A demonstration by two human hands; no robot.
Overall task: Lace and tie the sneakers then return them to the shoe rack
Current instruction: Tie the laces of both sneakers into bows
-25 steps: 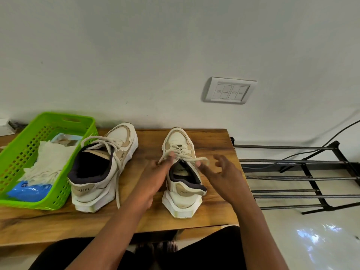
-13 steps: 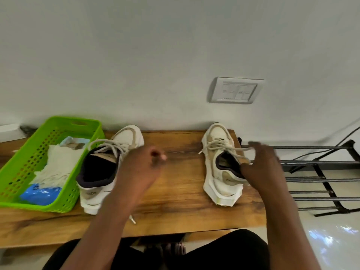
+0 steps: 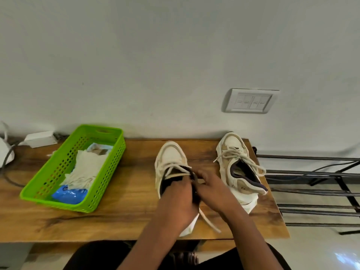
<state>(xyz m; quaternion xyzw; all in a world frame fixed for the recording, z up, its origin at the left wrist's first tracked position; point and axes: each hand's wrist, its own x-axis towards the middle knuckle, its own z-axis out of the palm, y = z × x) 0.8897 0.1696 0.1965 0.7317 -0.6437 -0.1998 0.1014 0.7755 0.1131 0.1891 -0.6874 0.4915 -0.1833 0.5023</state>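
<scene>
Both hands now on centre sneaker [image 3: 171, 158], which has shifted from beside green basket [image 3: 29, 193] to mid-table [image 3: 126, 221]. L hand [image 3: 177, 197] grips its collar, fingers curled. R hand [image 3: 212, 190] fingers hooked at collar edge (lace or collar pinched: cannot tell). Loose lace end [image 3: 210, 223] trails toward front edge. R-end sneaker [image 3: 233, 152], laced, stands nr shoe rack [image 3: 311, 174].
</scene>
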